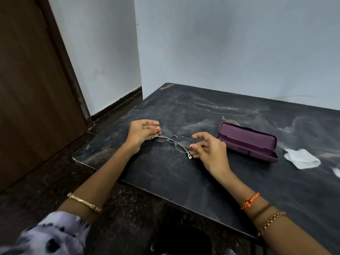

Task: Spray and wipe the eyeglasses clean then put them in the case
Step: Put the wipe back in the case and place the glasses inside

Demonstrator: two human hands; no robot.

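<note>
We hold the eyeglasses (173, 139) just above the bench (184, 173), left hand (142, 132) and right hand (207, 148) each pinching one end. We judge the folding step; next they go into the open case (248, 142) at three o'clock.

Thin metal-framed eyeglasses (173, 140) with clear lenses, held just above the desk (165, 173) near its left edge, frame running diagonally, each end pinched by a hand; one white temple tip pokes out under the right end. Purple hard case (248, 142) lies open on the desk to the right of the glasses, lid tipped back toward the far edge. Crumpled white cloth (301, 159) on the desk right of the case, near the right side
</note>
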